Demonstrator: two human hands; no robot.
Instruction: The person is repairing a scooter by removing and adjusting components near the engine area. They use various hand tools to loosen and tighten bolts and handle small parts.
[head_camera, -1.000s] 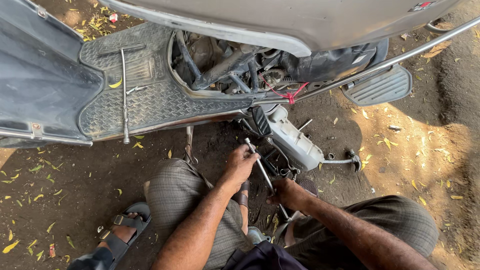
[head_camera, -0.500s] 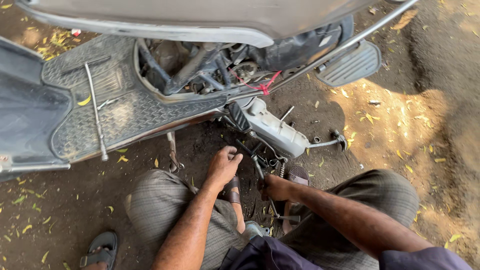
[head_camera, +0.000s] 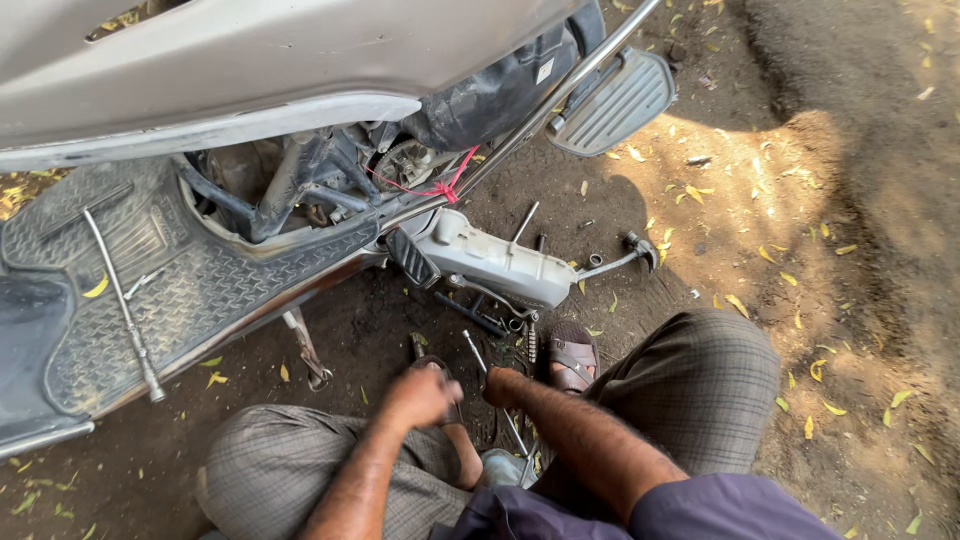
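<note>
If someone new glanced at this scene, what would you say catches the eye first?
The scooter lying tilted across the top, its panel off and engine parts exposed above the ribbed footboard. Below it, the left hand and right hand meet over a thin metal rod on the dirt ground.

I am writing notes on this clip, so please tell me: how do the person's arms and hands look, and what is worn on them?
Both forearms are bare. The left hand and the right hand wear no gloves, and no watch or ring is visible. A dark purple sleeve covers the right upper arm. The left arm's upper part is out of view.
</note>
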